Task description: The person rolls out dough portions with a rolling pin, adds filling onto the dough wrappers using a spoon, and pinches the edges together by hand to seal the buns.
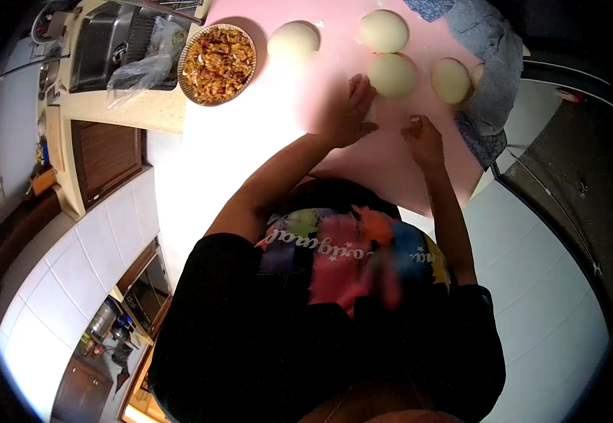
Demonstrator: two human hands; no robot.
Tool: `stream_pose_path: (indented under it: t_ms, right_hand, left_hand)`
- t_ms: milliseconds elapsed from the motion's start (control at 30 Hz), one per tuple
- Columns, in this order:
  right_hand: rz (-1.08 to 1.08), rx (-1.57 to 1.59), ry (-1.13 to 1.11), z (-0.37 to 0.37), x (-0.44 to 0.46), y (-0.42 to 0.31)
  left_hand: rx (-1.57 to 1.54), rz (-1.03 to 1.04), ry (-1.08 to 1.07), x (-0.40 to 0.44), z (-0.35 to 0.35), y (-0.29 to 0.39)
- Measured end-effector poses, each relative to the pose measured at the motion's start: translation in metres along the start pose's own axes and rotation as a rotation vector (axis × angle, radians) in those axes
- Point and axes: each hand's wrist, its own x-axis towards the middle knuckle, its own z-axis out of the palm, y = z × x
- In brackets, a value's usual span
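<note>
Several round, pale dough pieces lie on a pink work surface [419, 190]. My left hand [352, 116] is spread with its palm down, its fingertips close to the lower middle dough ball [392, 75]; a blurred pale patch hides part of the wrist and surface there. Further right, my right hand [424, 139] is curled, with thumb and fingers together below that ball; anything between them is too small to make out. Another dough ball [383, 31] sits just above the middle one. One more [294, 42] is at the upper left, and another [451, 80] is at the right.
A round dish of chopped filling [218, 65] stands at the left of the surface. Beyond it are a crumpled plastic bag [144, 70] and a metal sink [98, 49]. Bluish cloth [490, 70] drapes over the right edge, partly covering another dough piece.
</note>
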Motion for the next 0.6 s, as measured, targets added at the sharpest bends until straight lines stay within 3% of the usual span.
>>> stream_pose_path:
  t_ms: [67,100,200,233,433,533,600]
  right_hand:
    - [-0.023,-0.036,0.021,0.004,0.006,-0.001]
    - [-0.077,-0.151,0.080,0.006,0.007,-0.004]
    - [-0.206,-0.361,0.172,0.016,0.009,0.003]
    - [-0.300,-0.461,0.224,0.018,0.014,0.004]
    - [-0.227,-0.535,0.284,0.015,0.007,-0.018]
    - [-0.340,-0.536,0.448,0.017,0.003,-0.024]
    - [-0.413,-0.455,0.408,0.027,0.009,-0.018]
  left_hand:
    - [-0.127,-0.135,0.214,0.004,-0.007,-0.003]
    - [-0.123,-0.131,0.214,0.005,-0.012,-0.009]
    - [-0.327,-0.475,0.069,-0.006,-0.028,-0.023]
    - [-0.401,-0.474,0.045,-0.007,-0.035,-0.027]
    - [-0.586,-0.596,-0.124,0.004,-0.055,-0.029]
    - [-0.804,-0.498,-0.086,0.002,-0.029,-0.041]
    - [-0.503,-0.403,0.074,0.001,-0.029,-0.032]
